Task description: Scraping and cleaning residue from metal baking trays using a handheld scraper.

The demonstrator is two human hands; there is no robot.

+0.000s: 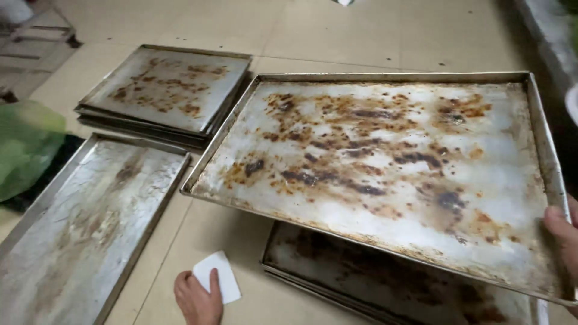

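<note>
The big baking tray point(385, 174) lies tilted above another tray point(361, 283) on the floor. Left of it sit a stack of trays point(165, 90) and, nearer, a single tray point(84, 222). A white scraper point(220, 277) lies before its left corner.

Your right hand point(563, 232) is cut off by the right edge, only fingers showing on the lifted baking tray point(391, 168). That tray hides most of the dark tray point(337, 268) beneath it. Your left hand point(197, 299) runs off the bottom edge. A blurred green bag point(24, 147) is clipped at the left.
</note>
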